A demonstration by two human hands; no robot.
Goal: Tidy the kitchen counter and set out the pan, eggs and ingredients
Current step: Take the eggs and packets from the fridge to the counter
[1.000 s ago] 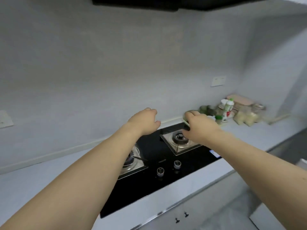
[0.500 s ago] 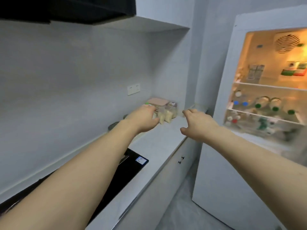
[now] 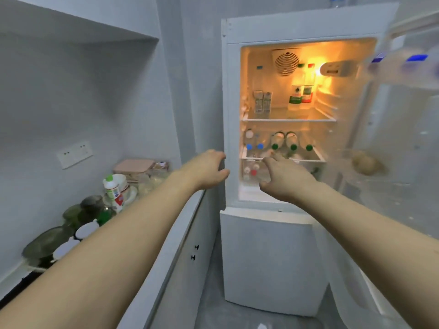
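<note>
Before open fridge (image 3: 273,29): both arms outstretched; L hand (image 3: 209,169), R hand (image 3: 282,179) fingers loosely curled, empty.

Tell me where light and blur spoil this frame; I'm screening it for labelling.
Head view: the fridge interior glows orange and blows out beside the top-shelf bottles; the open door at right is motion-smeared; the counter side lies dim and bluish; straight edges bow, wide-angle.
</note>
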